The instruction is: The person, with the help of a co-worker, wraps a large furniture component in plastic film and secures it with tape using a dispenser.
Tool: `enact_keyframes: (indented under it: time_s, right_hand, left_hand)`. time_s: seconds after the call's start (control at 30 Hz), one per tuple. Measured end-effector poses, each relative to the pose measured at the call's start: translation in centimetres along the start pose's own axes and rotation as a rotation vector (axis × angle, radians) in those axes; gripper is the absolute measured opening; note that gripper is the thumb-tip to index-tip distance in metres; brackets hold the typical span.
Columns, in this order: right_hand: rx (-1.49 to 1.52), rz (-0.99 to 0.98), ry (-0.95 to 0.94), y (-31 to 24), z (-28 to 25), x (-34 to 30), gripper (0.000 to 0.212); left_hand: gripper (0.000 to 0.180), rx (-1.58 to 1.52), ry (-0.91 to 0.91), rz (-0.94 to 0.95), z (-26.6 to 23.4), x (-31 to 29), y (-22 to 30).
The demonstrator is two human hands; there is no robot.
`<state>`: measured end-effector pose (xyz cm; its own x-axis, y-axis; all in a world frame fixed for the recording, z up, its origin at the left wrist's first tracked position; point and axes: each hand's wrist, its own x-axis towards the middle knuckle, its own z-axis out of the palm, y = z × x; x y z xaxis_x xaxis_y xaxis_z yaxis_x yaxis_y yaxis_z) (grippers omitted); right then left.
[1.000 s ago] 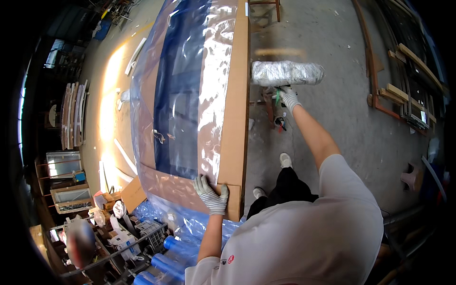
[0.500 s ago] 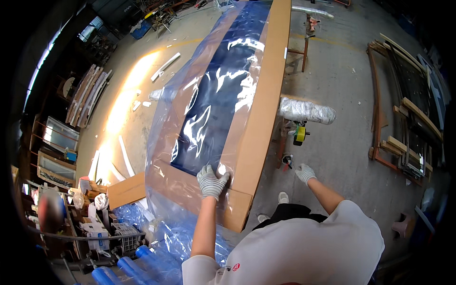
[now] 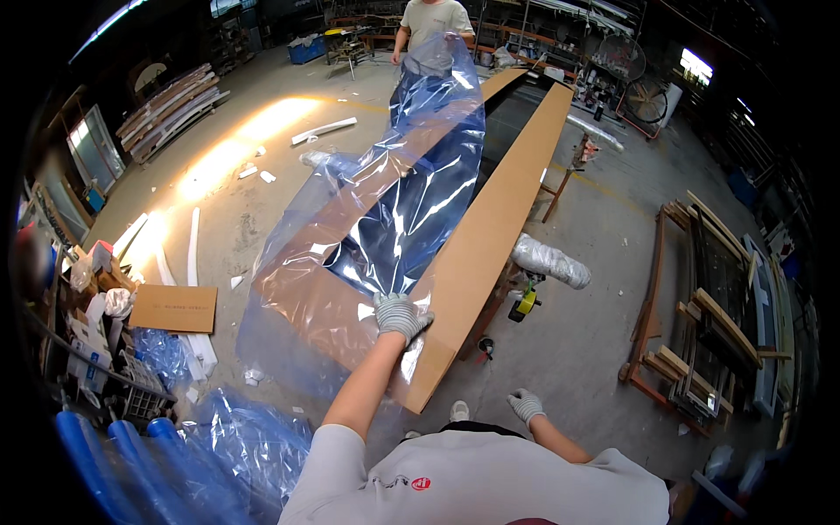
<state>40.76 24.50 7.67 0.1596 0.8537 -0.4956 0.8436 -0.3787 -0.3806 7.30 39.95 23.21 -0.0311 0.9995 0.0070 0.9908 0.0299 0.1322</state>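
one left hand (image 3: 399, 316), yours, presses film (image 3: 394, 219), grip unclear; right hand (image 3: 526, 405) empty, fingers apart; hard tugging could tear film.

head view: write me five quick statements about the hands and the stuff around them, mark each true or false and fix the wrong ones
1. The left hand touches the clear plastic film. True.
2. The right hand grips the silver-wrapped bundle. False: the hand is apart from it, with nothing visible in its grip.
3. A co-worker stands behind the raised far part of the film. True.
4. The blue rolls are at the picture's upper right. False: they are at the lower left.
5. A loose cardboard sheet lies to the left of the long cardboard strip. True.
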Motion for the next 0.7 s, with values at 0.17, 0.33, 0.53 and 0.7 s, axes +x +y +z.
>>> enact_keyframes:
  time_s: [0.17,0.33,0.53,0.7]
  right_hand:
    - [0.069,0.021,0.000,1.1,1.9,-3.4,0.041]
    - [0.030,-0.012,-0.026,3.5,4.2,-3.4,0.039]
    - [0.422,-0.181,0.109,2.2,4.6,-1.5,0.027]
    - [0.918,-0.535,0.005,-10.2,-1.2,-1.0,0.015]
  left_hand:
    - [0.054,0.133,0.163,-0.061,1.3,-1.4,0.1]
    - [0.021,-0.111,-0.080,-0.184,2.2,1.7,-2.4]
    - [0.083,-0.233,0.281,-0.045,3.4,-5.5,-2.6]
    - [0.104,-0.104,0.126,-0.132,4.0,-12.7,-1.0]
